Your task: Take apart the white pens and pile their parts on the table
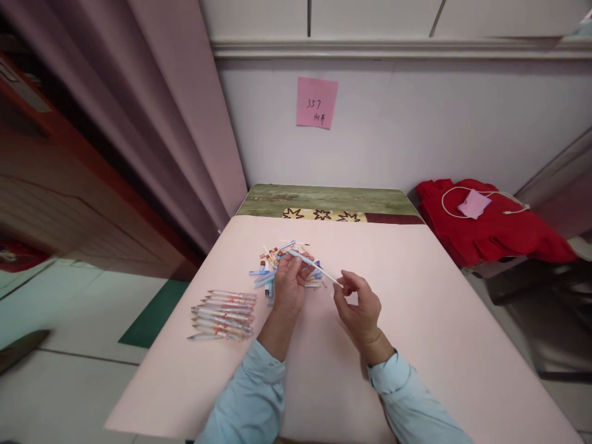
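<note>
Between the fingers of my left hand (pixel 290 285) is a light blue pen barrel (pixel 301 256), slanting down to the right. A thin white pen refill (pixel 327 275) runs out of its lower end. My right hand (pixel 361 306) is closed in a pinch at the refill's far tip. Behind and around my left hand lies a loose pile of pen parts (pixel 261 280), blue, white and brownish; my hand hides part of it. To the left, several whitish pens with reddish prints (pixel 224 314) lie side by side in a row, tips pointing left.
A pale pink sheet (pixel 416 370) covers most of the table, whose green patterned far end (pixel 324 198) shows by the wall. On the wall is a pink note (pixel 317 103). At right lie a red cloth (pixel 504 237) and a white cable (pixel 446 200). Purple curtain (pixel 185 92) hangs left.
</note>
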Motion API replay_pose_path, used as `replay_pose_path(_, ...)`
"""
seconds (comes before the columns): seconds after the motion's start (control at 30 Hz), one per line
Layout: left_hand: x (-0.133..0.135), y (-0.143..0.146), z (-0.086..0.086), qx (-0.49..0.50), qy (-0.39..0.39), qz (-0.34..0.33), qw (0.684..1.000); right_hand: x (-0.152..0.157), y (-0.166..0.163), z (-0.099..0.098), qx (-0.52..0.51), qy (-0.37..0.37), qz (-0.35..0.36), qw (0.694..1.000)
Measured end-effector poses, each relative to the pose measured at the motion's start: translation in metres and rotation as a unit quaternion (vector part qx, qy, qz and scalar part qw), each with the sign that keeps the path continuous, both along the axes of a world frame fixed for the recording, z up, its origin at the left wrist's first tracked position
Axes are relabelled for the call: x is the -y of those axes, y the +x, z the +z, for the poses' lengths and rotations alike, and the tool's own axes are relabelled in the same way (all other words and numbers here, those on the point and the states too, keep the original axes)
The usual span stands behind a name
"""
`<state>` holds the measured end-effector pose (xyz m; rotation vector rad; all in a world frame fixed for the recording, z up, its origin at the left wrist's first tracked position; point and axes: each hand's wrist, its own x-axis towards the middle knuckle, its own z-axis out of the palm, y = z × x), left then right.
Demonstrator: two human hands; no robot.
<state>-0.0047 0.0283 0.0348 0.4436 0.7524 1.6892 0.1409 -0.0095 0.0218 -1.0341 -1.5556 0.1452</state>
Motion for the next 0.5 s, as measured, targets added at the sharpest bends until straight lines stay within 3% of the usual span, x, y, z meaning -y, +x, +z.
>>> replay_pose_path(0.3, 0.005, 0.008, 0.004, -0.021, 0.013, -0.048, 0.999, -0.001, 0.000, 0.000, 0.015, 0.028, -0.018, 0.999)
replay_pose_path(0.5, 0.011, 0.013, 0.007, -0.033, 0.000, -0.077, 0.996, -0.002, 0.001, -0.003, 0.014, -0.007, -0.031, 0.999)
